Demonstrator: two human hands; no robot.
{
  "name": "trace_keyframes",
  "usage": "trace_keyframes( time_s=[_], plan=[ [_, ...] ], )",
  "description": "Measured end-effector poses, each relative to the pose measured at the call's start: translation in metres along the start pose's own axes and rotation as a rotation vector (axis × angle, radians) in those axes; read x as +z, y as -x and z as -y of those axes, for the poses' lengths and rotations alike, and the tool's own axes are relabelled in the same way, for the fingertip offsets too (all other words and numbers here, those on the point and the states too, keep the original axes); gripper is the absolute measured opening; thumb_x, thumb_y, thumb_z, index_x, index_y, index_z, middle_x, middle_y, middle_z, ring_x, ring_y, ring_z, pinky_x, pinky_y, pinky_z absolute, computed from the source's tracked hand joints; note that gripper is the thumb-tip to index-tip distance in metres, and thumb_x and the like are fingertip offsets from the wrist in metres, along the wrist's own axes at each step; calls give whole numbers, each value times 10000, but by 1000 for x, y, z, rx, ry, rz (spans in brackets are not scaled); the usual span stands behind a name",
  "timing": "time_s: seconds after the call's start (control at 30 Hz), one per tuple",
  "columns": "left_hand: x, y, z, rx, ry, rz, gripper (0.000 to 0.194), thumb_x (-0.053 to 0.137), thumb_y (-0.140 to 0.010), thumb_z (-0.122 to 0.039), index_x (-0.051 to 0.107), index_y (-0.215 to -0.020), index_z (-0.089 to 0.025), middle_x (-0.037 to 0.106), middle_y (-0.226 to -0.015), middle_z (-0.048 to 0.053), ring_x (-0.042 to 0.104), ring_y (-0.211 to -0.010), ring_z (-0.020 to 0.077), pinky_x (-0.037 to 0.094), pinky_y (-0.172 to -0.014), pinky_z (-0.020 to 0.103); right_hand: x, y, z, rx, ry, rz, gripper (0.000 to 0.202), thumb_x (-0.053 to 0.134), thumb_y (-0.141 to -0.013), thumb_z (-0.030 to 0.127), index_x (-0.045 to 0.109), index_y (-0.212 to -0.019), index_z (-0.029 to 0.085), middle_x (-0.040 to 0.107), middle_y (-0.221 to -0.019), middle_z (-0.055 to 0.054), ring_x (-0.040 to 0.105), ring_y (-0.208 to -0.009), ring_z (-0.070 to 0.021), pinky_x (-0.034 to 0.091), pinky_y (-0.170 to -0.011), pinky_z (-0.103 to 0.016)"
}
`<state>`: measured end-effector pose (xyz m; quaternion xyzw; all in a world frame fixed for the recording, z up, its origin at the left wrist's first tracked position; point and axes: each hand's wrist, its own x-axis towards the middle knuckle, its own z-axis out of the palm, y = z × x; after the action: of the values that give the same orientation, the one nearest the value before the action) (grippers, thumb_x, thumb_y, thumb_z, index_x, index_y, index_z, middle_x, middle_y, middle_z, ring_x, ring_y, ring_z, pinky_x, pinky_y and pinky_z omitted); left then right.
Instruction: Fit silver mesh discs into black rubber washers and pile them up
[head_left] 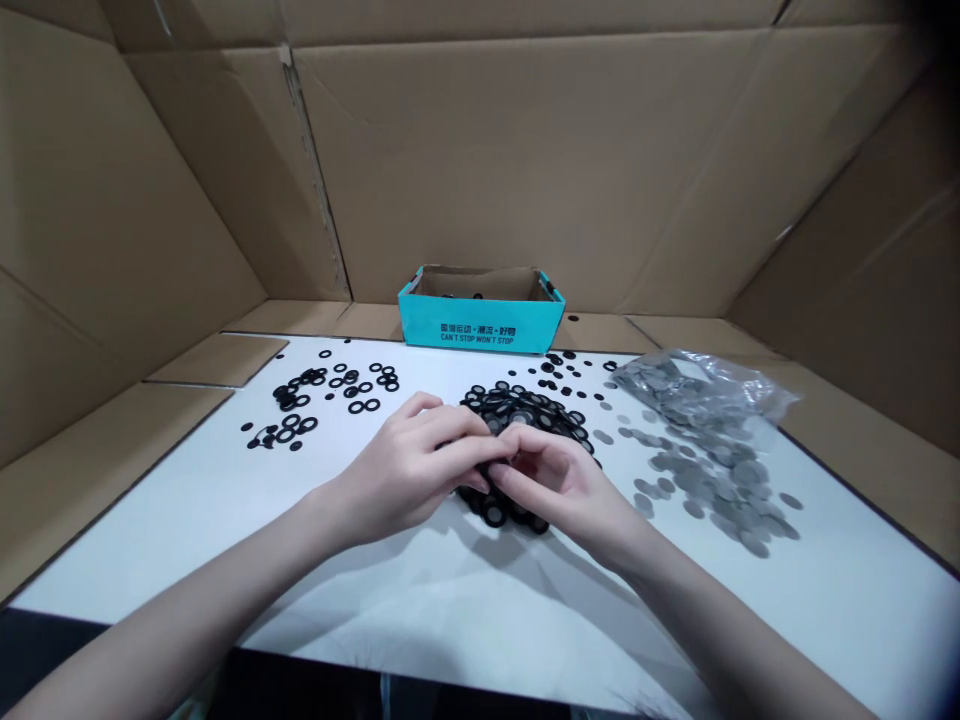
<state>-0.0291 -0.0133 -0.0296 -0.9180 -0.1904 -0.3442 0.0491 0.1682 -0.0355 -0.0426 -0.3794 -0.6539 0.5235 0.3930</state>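
Observation:
Both hands meet over the near side of a pile of black rings with grey centres (559, 415) in the middle of the white table. My left hand (424, 460) has its fingers bent and reaching right, fingertips touching those of the other hand. My right hand (562, 485) is curled, thumb and index finger pressed together. Something small and dark shows between the fingertips, mostly hidden, so I cannot make it out. Loose black rings (365, 387) lie to the left, and grey discs (697, 480) are scattered to the right.
A turquoise open box (480, 325) stands at the back, with a few dark pieces inside. A clear plastic bag of grey discs (690, 385) lies at the back right. Small black discs (555, 372) are scattered behind the pile. Cardboard walls (510, 160) enclose the table (465, 610).

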Motion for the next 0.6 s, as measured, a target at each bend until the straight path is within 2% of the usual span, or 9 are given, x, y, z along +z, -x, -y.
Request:
trace_keyframes(
  time_s=[0.1,0.17,0.27,0.33,0.43,0.6],
  plan=[
    [3,1,-1,-50,44,-53,209,574,-947,-323,586,-1082,-164,706,-917,56,652,-833,173,464,-788,306,2,0,1,22,-64,-48,376,673,-779,534,525,-729,192,484,-678,26,436,-583,-99,368,-524,-243],
    [5,1,-2,-43,28,-81,222,612,-924,-347,594,-1047,-164,703,-898,53,654,-819,176,466,-770,301,3,0,1,38,-89,-44,380,676,-772,540,534,-739,189,486,-688,24,443,-595,-103,374,-541,-249],
    [7,1,-3,-27,19,-92,110,558,-946,-222,611,-1016,-156,684,-896,60,636,-821,167,469,-760,289,4,0,1,46,-114,7,374,663,-787,541,557,-766,183,529,-714,2,472,-639,-119,391,-576,-262],
    [6,0,-4,-21,36,-81,138,502,-942,-132,622,-1005,-157,667,-893,59,617,-812,159,475,-761,283,4,0,0,46,-119,32,373,658,-794,542,562,-767,182,540,-719,-5,481,-654,-124,394,-583,-264],
    [4,-1,-4,-34,72,-46,204,467,-928,-99,639,-1011,-170,641,-898,54,595,-802,157,486,-753,285,3,0,-1,34,-103,32,380,662,-793,543,559,-747,180,529,-712,-2,482,-653,-123,398,-580,-261],
    [4,-1,-4,-77,47,-62,206,610,-910,-316,625,-1066,-183,638,-974,84,602,-889,206,501,-811,341,5,1,-1,37,-122,-7,366,664,-791,537,563,-801,186,500,-716,12,447,-628,-111,380,-566,-255]
  ],
)
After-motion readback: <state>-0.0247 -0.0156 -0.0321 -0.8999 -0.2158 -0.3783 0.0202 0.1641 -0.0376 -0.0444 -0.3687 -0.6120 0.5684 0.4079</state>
